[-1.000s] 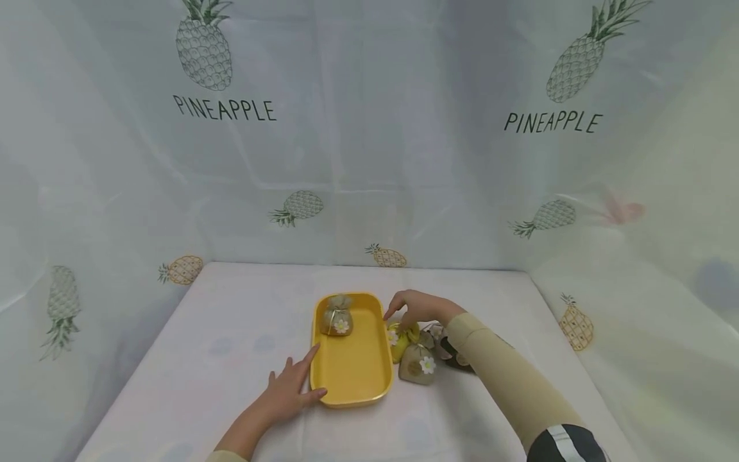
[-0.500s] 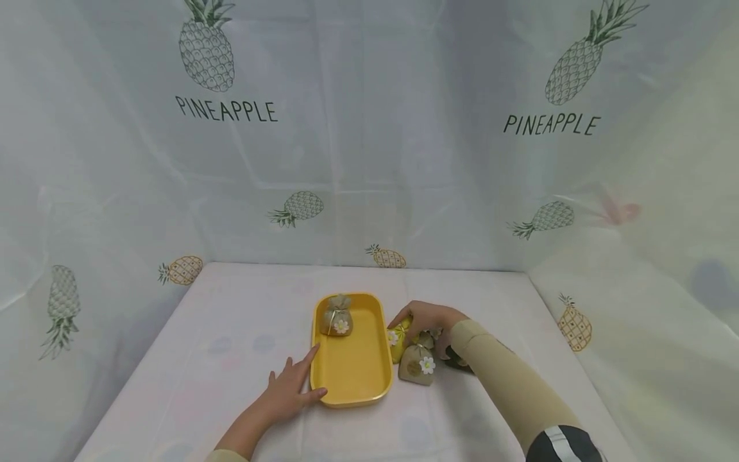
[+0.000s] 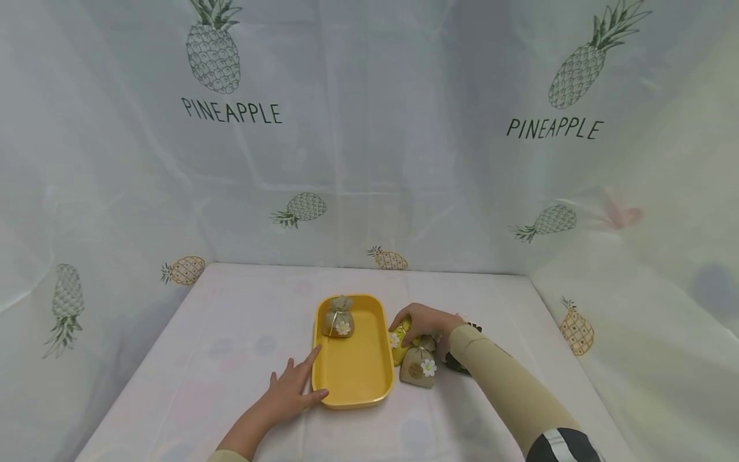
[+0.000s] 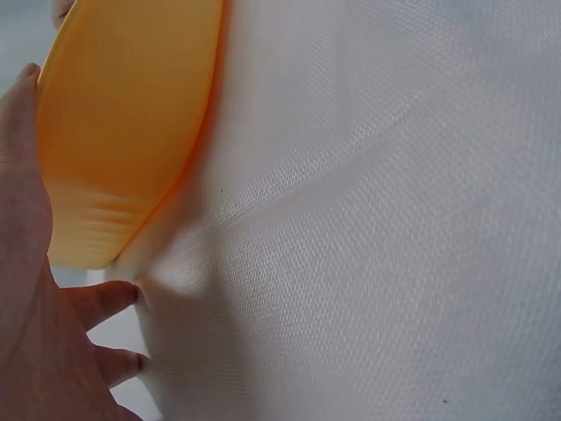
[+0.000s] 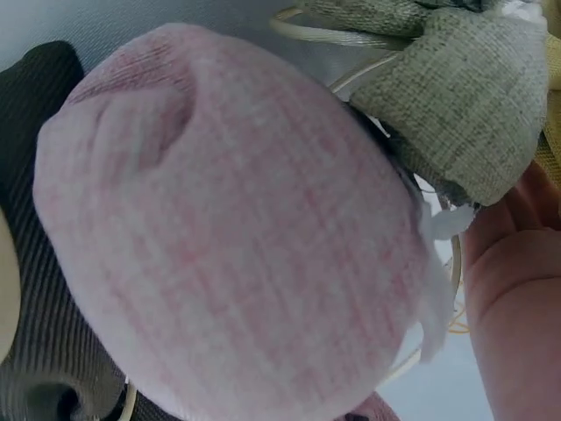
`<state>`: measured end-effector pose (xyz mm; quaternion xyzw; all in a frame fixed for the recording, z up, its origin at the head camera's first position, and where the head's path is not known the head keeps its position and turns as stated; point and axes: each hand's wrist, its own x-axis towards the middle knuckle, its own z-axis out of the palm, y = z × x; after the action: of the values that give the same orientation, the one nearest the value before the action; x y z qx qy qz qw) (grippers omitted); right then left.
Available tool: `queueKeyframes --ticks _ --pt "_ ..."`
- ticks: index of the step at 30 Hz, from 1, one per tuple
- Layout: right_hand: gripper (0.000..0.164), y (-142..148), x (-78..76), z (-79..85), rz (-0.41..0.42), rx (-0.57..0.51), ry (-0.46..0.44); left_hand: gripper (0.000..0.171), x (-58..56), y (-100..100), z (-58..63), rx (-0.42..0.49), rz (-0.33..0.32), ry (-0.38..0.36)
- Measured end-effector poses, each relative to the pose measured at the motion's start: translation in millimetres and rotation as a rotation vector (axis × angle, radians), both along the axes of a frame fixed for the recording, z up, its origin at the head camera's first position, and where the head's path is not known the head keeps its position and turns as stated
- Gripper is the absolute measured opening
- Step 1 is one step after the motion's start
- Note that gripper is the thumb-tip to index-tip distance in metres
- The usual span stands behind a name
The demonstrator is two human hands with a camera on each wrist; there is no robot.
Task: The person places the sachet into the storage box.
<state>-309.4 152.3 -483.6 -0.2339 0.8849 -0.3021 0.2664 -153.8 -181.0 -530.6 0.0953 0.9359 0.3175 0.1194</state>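
My left hand [image 3: 285,394] touches the left rim of a yellow tray [image 3: 354,372] with straight, spread fingers; its side also shows in the left wrist view as a yellow wall [image 4: 123,132]. A taupe drawstring sachet [image 3: 339,317] with a white flower sits at the tray's far left. Just right of the tray, my right hand [image 3: 428,321] pinches a yellow sachet [image 3: 398,355], partly hidden by the fingers. A second taupe sachet [image 3: 417,367] with a flower lies beside it. The right wrist view has a pink sachet [image 5: 237,237] filling its middle.
A dark sachet [image 3: 455,365] lies partly under the right forearm, beside the pink one. A white patterned cloth [image 3: 231,359] covers the table. Pineapple-printed sheeting [image 3: 369,160] hangs behind and at both sides.
My right hand has come down from above the yellow sachet, and its thumb and fingers have closed on it. The left hand stays at the tray's rim.
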Motion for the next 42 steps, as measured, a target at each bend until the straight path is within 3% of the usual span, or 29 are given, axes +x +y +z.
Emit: queueKeyframes --ticks 7,17,33,42 --pt "0.033 1 0.6 6.1 0.026 0.028 0.069 0.091 -0.4 0 -4.0 -0.008 0.003 0.010" --pt "0.035 8 -0.6 24.9 0.018 0.000 0.061 0.090 4.4 -1 -8.1 0.001 0.009 -0.003" --pt "0.034 7 -8.8 74.4 0.116 0.017 0.109 0.090 2.1 1 -5.0 0.014 0.007 -0.014" --pt "0.034 -10 -11.7 93.2 0.107 0.004 0.138 0.090 -0.3 1 -5.7 0.004 0.009 -0.014"
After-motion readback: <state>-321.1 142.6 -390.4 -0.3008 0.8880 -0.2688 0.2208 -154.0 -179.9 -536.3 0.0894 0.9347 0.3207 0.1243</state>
